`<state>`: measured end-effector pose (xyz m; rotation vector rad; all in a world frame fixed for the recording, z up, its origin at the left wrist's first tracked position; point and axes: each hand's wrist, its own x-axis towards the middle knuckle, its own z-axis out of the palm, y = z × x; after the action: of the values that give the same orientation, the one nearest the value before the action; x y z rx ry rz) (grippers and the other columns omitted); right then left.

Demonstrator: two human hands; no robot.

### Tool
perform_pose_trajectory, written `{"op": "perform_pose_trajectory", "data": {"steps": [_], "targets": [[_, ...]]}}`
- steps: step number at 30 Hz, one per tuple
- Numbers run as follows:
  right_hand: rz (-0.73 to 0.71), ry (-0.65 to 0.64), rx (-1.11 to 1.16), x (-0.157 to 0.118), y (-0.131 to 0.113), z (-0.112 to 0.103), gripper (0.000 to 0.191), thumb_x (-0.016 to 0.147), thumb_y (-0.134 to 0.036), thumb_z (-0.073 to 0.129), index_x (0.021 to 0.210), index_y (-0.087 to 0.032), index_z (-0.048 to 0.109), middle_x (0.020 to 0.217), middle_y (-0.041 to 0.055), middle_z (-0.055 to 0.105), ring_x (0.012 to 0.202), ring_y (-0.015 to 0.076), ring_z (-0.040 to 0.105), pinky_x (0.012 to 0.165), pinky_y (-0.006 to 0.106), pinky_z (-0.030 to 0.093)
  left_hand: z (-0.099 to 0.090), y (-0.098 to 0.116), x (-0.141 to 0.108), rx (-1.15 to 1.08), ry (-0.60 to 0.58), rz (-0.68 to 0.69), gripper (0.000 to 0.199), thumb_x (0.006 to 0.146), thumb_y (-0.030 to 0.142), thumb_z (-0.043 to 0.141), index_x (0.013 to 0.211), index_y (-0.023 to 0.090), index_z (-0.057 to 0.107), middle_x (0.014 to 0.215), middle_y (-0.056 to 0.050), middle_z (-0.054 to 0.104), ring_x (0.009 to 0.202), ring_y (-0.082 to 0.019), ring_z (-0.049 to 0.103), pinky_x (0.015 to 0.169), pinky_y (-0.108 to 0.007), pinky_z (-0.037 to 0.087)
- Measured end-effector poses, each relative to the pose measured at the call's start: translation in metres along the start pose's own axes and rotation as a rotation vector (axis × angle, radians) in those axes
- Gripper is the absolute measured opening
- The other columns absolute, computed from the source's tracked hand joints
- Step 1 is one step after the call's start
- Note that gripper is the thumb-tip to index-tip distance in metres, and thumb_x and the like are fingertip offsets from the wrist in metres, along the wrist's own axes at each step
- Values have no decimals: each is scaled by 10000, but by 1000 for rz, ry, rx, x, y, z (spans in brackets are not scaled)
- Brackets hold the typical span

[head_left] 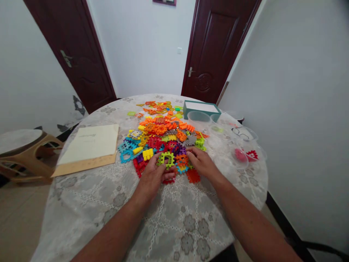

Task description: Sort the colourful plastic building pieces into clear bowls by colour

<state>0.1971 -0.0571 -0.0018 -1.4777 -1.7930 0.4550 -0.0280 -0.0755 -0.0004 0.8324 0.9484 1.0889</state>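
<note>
A lime-green square plastic building tile (167, 155) with notched edges and an open middle is in my left hand (153, 170). The thumb and fingers close on its lower side, in front of the pile. My right hand (201, 162) reaches the pile's right side, fingers bent together at a purple tile (179, 149) and an orange tile (181, 159); what they pinch, if anything, is hidden. Close by lie a yellow block (147, 154), a blue tile (127, 157) and a red-orange tile (193, 176).
The heap of orange pieces (160, 128) spreads toward the back of the round, cloth-covered table (174, 218). Papers (89, 143) lie at left. A green box (201, 107), clear plastic tubs (198, 116) and a red tile (252, 155) are at right. A stool (21, 142) stands beyond the left edge.
</note>
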Motion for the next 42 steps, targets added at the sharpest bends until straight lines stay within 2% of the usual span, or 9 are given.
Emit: {"op": "perform_pose_trajectory", "data": {"steps": [5, 9, 13, 16, 19, 24, 29, 35, 42], "targets": [[-78, 106, -43, -2, -17, 0, 288, 997, -312, 581, 1230, -190, 698, 1015, 85, 714, 916, 220, 643, 879, 350, 488, -2, 0, -2, 104, -77, 10, 707, 903, 293, 732, 1540, 303, 427, 1213, -130, 741, 893, -240, 802, 762, -367, 669], [-106, -110, 200, -7, -36, 2, 219, 993, -338, 623, 1151, -237, 737, 1017, 29, 718, 853, 162, 645, 769, 270, 487, 2, 7, -9, 215, -195, 27, 856, 891, 323, 756, 1627, 315, 320, 1206, -113, 747, 960, -270, 789, 861, -429, 662], [-53, -221, 286, -10, -45, 0, 107, 922, -286, 706, 1000, -225, 746, 928, -3, 704, 801, 143, 627, 709, 246, 463, 3, 9, -7, 241, -270, 33, 871, 847, 337, 813, 1608, 312, 391, 1247, -129, 738, 1023, -301, 771, 887, -432, 649], [-11, -264, 301, -11, -49, -16, 84, 909, -279, 710, 968, -220, 720, 872, -21, 697, 767, 138, 610, 673, 238, 446, 1, 8, 0, 255, -344, 9, 833, 863, 363, 802, 1593, 305, 405, 1193, -117, 757, 1019, -286, 768, 879, -416, 642], [-42, -212, 170, -9, -47, -53, 57, 910, -266, 693, 938, -219, 709, 834, -24, 681, 739, 138, 585, 652, 243, 418, 1, 6, 2, 293, -330, 53, 754, 905, 422, 751, 1560, 254, 419, 1097, -108, 775, 942, -257, 774, 833, -391, 639], [-68, 18, -220, 31, -8, -138, 55, 906, -244, 677, 901, -212, 721, 895, 42, 731, 807, 189, 622, 715, 286, 429, 2, 6, -6, 389, -172, 166, 573, 900, 497, 721, 1357, 182, 576, 1027, -119, 785, 851, -249, 769, 777, -405, 647], [304, 242, -602, 100, 56, -191, 190, 921, -251, 663, 1060, -173, 765, 1110, 117, 768, 1013, 234, 679, 838, 283, 455, -3, 17, -5, 518, -109, 227, 513, 876, 586, 687, 1189, 180, 675, 1008, -104, 793, 869, -252, 773, 838, -414, 639], [487, 299, -651, 141, 96, -197, 302, 863, -156, 657, 1132, -97, 781, 1160, 194, 762, 1038, 280, 710, 842, 297, 493, -19, 59, 6, 773, -49, 324, 495, 890, 619, 612, 1151, 209, 703, 1101, -94, 790, 990, -278, 763, 912, -415, 607], [433, 341, -629, 142, 85, -188, 401, 893, -179, 565, 1242, -89, 740, 1140, 178, 769, 1030, 272, 716, 895, 342, 530, -57, 121, 24, 1040, 33, 398, 463, 903, 514, 596, 1221, 193, 697, 1046, -72, 789, 921, -250, 745, 803, -367, 586]]}}
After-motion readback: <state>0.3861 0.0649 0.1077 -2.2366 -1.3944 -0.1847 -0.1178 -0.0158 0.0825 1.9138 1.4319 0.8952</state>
